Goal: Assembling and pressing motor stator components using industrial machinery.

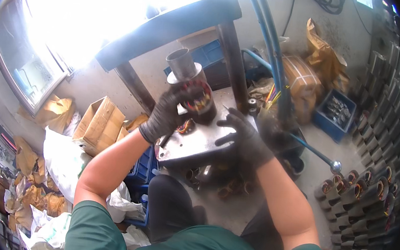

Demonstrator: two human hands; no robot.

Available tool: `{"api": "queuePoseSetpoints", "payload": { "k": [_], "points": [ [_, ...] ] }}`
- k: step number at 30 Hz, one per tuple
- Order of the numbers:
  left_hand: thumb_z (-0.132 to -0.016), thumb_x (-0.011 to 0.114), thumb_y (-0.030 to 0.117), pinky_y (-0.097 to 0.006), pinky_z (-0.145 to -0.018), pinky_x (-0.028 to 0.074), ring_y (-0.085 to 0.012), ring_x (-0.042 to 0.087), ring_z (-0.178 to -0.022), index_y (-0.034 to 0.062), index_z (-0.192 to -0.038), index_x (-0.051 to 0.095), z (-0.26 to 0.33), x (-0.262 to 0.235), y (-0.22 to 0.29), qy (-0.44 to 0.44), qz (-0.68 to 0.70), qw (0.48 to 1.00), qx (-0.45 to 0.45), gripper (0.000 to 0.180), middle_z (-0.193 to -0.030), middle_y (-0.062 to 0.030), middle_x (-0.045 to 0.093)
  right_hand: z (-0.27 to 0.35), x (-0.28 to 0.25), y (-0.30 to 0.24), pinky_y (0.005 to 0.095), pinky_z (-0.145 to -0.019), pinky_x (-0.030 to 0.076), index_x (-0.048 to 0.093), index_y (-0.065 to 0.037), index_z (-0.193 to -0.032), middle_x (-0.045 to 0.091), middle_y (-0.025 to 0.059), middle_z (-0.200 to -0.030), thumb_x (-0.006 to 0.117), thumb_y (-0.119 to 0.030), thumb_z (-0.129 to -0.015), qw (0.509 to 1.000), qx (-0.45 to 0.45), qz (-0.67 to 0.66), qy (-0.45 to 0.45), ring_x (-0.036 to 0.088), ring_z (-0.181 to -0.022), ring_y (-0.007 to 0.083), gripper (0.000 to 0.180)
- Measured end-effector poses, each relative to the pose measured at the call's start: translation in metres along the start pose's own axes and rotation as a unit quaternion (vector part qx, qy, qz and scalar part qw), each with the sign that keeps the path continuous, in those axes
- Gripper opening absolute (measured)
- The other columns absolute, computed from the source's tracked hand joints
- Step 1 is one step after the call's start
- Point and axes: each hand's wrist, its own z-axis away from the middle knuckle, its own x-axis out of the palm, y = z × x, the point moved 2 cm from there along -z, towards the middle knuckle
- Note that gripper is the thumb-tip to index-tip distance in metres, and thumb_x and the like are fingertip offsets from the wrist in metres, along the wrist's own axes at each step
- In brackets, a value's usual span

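My left hand (168,113), in a dark glove, grips a round motor stator (197,100) with red and copper windings, topped by a grey metal tube and flange (183,65). The stator is lifted just above the shiny metal work plate (193,141) of a press. My right hand (244,133), also gloved, rests with fingers spread on the plate's right side, close to the stator but holding nothing. Orange wires show on the plate under the stator.
Press columns (233,62) and blue hoses (271,49) rise behind the plate. A lever with a ball knob (335,165) juts right. Several wound stators (363,191) stand in rows at right. A blue crate (335,115), cardboard boxes (98,121) and white sacks (63,154) surround the press.
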Motion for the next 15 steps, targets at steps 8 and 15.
{"api": "queuePoseSetpoints", "payload": {
  "k": [8,15],
  "points": [
    [-0.087,0.084,0.022,-0.036,-0.106,0.050,-0.0247,0.062,-0.124,0.0032,-0.133,0.064,-0.111,-0.072,-0.075,0.156,-0.029,0.986,-0.050,0.053,-0.139,-0.0124,0.062,-0.004,-0.009,0.027,0.0316,-0.078,0.054,0.064,-0.005,-0.134,0.068,0.0108,-0.103,0.059,-0.076,-0.093,0.970,0.150,0.156,-0.107,0.063,-0.082,0.0132,0.082],
    [-0.096,0.063,0.031,-0.033,-0.104,0.052,-0.0228,0.064,-0.122,0.0046,-0.136,0.063,-0.154,-0.061,-0.053,0.028,-0.222,0.966,-0.132,0.047,-0.132,-0.0141,0.067,0.007,-0.020,0.028,0.0326,-0.090,0.054,0.058,-0.003,-0.144,0.069,0.0069,-0.120,0.068,-0.058,-0.097,0.977,0.066,0.184,-0.089,0.063,-0.100,0.0137,0.073]
  ]
}}
